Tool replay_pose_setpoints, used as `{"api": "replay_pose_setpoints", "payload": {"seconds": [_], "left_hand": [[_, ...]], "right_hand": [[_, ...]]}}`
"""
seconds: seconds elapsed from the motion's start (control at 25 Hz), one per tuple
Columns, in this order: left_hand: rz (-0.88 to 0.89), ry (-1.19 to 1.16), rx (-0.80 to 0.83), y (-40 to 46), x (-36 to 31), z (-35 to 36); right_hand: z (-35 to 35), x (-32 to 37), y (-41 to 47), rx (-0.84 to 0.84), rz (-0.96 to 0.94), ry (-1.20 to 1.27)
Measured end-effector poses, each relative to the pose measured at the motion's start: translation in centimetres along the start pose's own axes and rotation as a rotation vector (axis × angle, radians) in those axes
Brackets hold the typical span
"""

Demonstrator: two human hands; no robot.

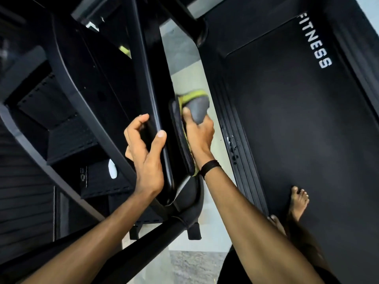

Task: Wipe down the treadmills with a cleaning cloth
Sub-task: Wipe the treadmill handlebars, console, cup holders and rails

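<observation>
Pale floor (pixel 205 83) between black treadmill frame (pixel 147 64) and belt (pixel 297 119)

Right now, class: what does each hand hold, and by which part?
The right hand grips the cloth at its bunched near end. The left hand curls round the black upright, low down.

Your open passage is the pale floor strip (pixel 190 78) between the glossy black upright (pixel 151 89) and the treadmill deck (pixel 297 119). Your right hand (pixel 200 134) and the cloth (pixel 193 103) fill it midway; your left hand (pixel 146 152) wraps the upright, with black frame bars (pixel 67 83) crowding its other side.
</observation>
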State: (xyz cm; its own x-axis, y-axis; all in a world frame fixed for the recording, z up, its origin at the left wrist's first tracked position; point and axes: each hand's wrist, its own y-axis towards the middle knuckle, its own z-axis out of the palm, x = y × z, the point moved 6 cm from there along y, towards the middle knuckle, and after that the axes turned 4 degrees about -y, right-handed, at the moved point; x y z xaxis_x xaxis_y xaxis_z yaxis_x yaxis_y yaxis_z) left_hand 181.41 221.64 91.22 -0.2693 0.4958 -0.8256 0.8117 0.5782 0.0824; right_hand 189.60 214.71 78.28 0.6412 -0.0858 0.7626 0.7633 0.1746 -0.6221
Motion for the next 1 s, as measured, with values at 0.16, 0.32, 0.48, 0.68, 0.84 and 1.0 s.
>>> {"api": "replay_pose_setpoints", "payload": {"seconds": [0.16, 0.32, 0.48, 0.68, 0.84, 1.0], "left_hand": [[0.003, -0.003, -0.003, -0.2, 0.1, 0.0], [0.030, 0.000, -0.017, -0.1, 0.1, 0.0], [0.025, -0.014, -0.031, 0.2, 0.4, 0.0], [-0.003, -0.011, -0.023, 0.0, 0.1, 0.1], [-0.009, -0.010, -0.024, 0.0, 0.4, 0.2], [-0.002, -0.003, -0.041, -0.1, 0.5, -0.1]], "right_hand": [[-2.5, 0.5, -7.1, -0.039, -0.278, 0.098], [-3.3, -1.8, -9.7, 0.007, -0.280, 0.149], [1.4, 5.1, 0.5, -0.015, -0.261, -0.001], [2.0, -6.8, 0.3, 0.229, 0.377, 0.304], [-2.8, -5.7, -6.9, -0.071, 0.087, 0.221], [0.7, 5.0, -2.0, -0.041, -0.322, 0.005]]}}
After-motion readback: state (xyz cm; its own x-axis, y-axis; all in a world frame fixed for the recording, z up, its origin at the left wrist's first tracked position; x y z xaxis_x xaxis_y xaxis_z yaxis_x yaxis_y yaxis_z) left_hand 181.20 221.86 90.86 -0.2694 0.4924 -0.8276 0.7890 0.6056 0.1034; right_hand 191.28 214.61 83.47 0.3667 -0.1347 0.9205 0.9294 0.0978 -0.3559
